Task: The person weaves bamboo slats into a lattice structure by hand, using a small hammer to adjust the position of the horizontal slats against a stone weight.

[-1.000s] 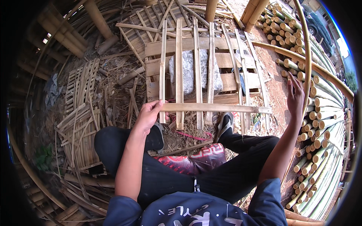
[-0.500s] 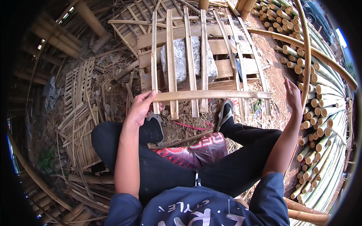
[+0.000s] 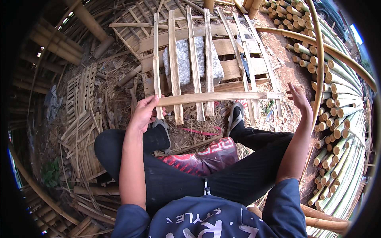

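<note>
My left hand (image 3: 143,114) pinches the left end of a flat crosswise bamboo strip (image 3: 222,96), where it lies over the leftmost upright strip (image 3: 156,63). Several split bamboo slats, such as this middle slat (image 3: 194,67), run away from me beneath the crosswise strip, side by side with gaps. Just right of the strip's far end, my right hand (image 3: 299,98) is held up with its fingers apart, touching nothing. Behind the slats a big grey rock (image 3: 180,65) rests on a wooden slatted platform (image 3: 232,49).
At the right is a tall stack of cut bamboo poles (image 3: 337,115), with a bent pole (image 3: 319,79) in front. Finished-looking bamboo lattices (image 3: 81,89) and loose strips lie at the left. A red patterned sack (image 3: 216,156) sits between my legs, and a pink ribbon (image 3: 198,132) lies on the ground.
My right hand has come a little left toward the end of the crosswise strip, its fingers spreading. The left hand keeps its pinch. The whole view has shifted slightly.
</note>
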